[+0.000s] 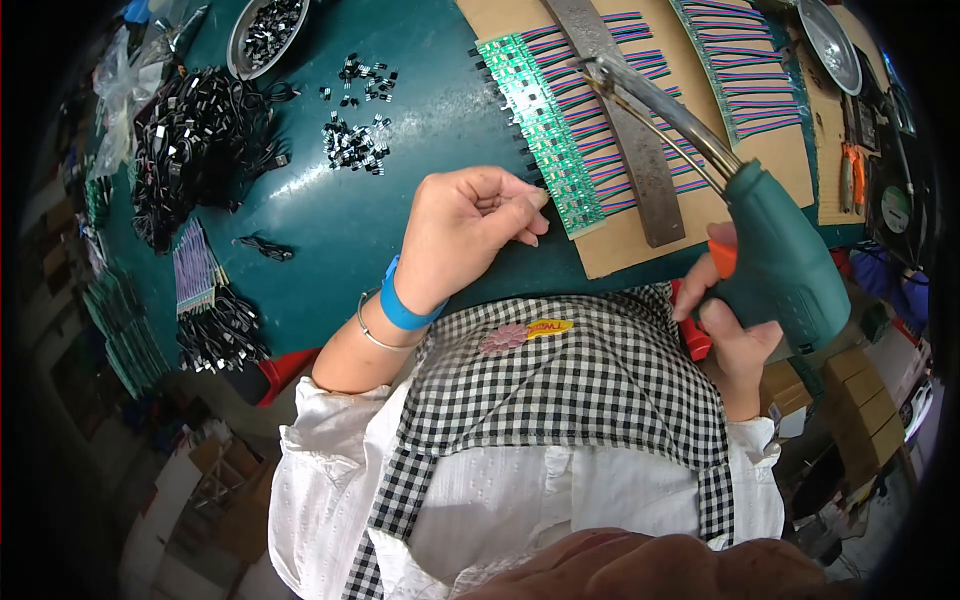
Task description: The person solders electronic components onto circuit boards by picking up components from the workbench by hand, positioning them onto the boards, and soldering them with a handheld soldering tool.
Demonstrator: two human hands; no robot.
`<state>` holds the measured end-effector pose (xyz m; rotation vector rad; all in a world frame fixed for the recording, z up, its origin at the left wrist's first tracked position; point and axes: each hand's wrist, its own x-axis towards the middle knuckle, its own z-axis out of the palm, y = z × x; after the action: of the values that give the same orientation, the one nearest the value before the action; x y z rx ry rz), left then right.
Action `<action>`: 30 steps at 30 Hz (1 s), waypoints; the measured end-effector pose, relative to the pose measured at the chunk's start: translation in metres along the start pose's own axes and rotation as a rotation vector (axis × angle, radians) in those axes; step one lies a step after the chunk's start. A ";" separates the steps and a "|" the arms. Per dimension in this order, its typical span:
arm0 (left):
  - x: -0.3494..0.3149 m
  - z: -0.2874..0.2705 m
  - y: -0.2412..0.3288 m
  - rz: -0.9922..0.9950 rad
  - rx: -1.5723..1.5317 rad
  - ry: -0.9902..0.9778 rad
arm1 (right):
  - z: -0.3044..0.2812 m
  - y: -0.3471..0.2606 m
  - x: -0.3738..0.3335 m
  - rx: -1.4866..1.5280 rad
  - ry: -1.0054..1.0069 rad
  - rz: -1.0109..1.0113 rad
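My right hand (pixel 728 325) is wrapped round the handle of a green soldering gun (pixel 785 260) with an orange trigger. The gun's long metal barrel reaches left over a flat steel bar (pixel 630 140). The bar lies across rows of coloured wires (pixel 610 190) that run out from a green circuit board panel (pixel 545 130). Small black connectors line the panel's left edge. Close to that edge, near the panel's lower end, my left hand (pixel 470 220) is closed in a pinch. Whatever lies between its fingertips is too small to make out.
A sheet of cardboard (pixel 610 255) lies under the panel. A second wired panel (pixel 710 80) is at the right. Loose connectors (pixel 355 145), a metal bowl (pixel 240 50) of connectors and a pile of black cables (pixel 200 140) occupy the left. Orange-handled pliers (pixel 853 180) lie far right.
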<state>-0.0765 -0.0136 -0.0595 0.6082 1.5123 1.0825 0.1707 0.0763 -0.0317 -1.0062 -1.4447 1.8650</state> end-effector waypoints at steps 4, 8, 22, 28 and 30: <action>0.003 0.000 -0.006 -0.028 -0.042 -0.010 | -0.018 0.005 -0.007 0.099 -0.079 -0.041; 0.005 -0.002 -0.005 -0.049 -0.027 -0.039 | -0.025 0.008 -0.022 0.089 0.048 0.023; 0.009 -0.002 -0.006 -0.074 -0.043 -0.044 | -0.027 0.005 -0.043 0.007 0.080 0.237; 0.008 -0.002 -0.007 -0.070 -0.027 -0.038 | -0.028 0.009 -0.041 0.035 0.036 0.235; 0.008 -0.001 -0.007 -0.071 -0.026 -0.037 | -0.029 0.011 -0.040 0.035 0.038 0.218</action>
<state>-0.0784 -0.0102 -0.0695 0.5497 1.4747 1.0304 0.2169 0.0566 -0.0374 -1.2170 -1.3202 2.0040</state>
